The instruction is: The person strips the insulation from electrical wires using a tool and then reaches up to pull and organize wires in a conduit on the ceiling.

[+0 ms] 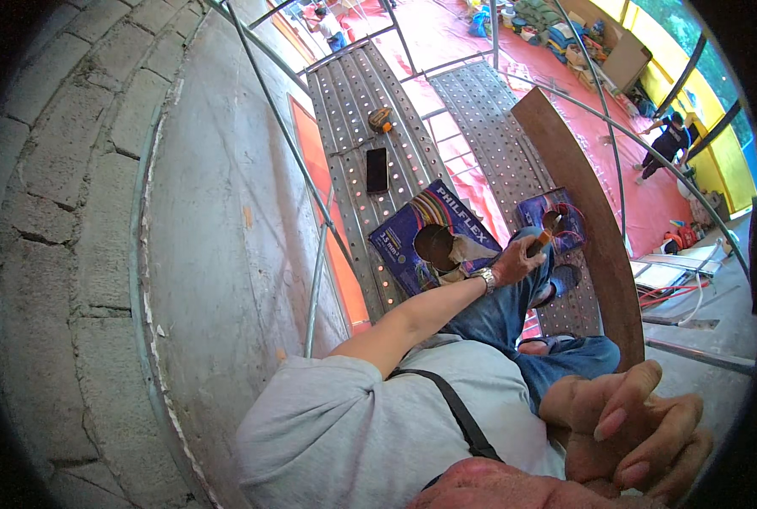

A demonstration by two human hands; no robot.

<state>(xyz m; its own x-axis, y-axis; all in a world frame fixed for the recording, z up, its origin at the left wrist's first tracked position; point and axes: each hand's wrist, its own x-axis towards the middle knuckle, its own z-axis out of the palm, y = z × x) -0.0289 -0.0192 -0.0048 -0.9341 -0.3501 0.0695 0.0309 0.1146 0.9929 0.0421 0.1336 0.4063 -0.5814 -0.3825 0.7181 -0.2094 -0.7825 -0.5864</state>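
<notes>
My left hand (518, 265), with a metal watch on the wrist, is closed round an orange-handled tool (539, 244) above my bent knee. A thin, light tip points away from me; its exact kind is unclear. Just left of this hand, a blue-purple wire box (402, 246) has a round hole and torn cardboard beside it. Beyond the tool lies a smaller blue box (527, 208) with red wire coming out of it. Close to the camera at the lower right is my right hand (637, 433), fingers loosely bent and apart, nothing visible in them.
A black phone (377, 171) and a tape measure (381, 119) lie on the perforated metal scaffold plank (353, 93). Scaffold tubes (641, 127) cross the view. A curved brown board (578, 170) edges the right side. A block wall (47, 187) stands left. People (668, 140) are on the floor below.
</notes>
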